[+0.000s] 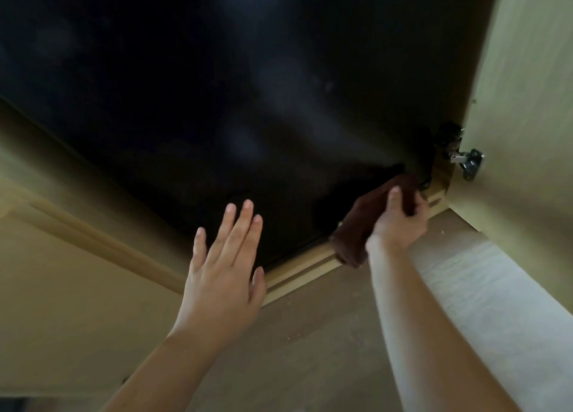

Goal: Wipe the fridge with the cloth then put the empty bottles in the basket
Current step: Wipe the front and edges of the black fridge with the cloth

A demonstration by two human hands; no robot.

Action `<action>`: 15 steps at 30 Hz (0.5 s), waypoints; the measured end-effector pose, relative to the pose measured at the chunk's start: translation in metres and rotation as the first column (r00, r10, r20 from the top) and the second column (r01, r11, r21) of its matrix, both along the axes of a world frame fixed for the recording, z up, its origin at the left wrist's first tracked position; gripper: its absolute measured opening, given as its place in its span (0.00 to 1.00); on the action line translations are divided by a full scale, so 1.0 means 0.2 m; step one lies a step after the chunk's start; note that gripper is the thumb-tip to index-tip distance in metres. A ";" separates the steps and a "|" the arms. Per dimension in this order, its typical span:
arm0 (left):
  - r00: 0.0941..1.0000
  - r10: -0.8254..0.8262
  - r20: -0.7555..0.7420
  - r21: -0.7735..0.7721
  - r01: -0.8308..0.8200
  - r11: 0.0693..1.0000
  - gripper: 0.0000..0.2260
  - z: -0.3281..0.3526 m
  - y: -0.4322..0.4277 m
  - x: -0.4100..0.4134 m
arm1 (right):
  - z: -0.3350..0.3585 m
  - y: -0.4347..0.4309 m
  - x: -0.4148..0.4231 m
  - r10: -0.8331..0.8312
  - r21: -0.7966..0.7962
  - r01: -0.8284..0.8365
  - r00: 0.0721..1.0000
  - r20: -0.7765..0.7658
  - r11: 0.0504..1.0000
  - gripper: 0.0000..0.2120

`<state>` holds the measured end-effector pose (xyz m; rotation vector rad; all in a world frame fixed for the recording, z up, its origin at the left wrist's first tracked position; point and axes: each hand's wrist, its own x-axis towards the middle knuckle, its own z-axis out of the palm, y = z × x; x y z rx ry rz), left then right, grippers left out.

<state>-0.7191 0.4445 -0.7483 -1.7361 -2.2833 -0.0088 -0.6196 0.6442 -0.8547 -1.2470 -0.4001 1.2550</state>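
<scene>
The black fridge [217, 86] fills the upper part of the head view, set inside a pale wooden cabinet. My right hand [400, 222] grips a dark brown cloth [356, 225] and presses it against the fridge's lower right corner. My left hand [223, 266] is flat with fingers spread, resting against the fridge's lower edge. No bottles and no basket are in view.
The open cabinet door [527, 101] stands at the right, with a metal hinge [468, 160] near the cloth. A wooden cabinet frame [297, 275] runs under the fridge. The cabinet side panel [77, 256] is at the left, and floor [341, 334] lies below.
</scene>
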 end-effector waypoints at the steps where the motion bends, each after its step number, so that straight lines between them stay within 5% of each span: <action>1: 1.000 0.000 0.002 0.000 0.000 1.000 0.29 -0.01 0.00 -0.01 | -0.01 0.05 0.04 -0.004 -0.022 0.004 1.000 -0.007 1.000 0.17; 12: 0.995 0.004 0.095 -0.002 -0.004 1.000 0.32 -0.07 0.00 -0.01 | -0.10 -0.28 -0.12 0.161 -0.064 -0.165 0.985 -0.068 0.984 0.12; 15: 0.997 -0.010 0.081 0.015 0.009 1.000 0.29 -0.07 -0.02 -0.02 | -0.07 -0.15 -0.06 0.073 -0.059 -0.075 0.996 -0.042 0.995 0.14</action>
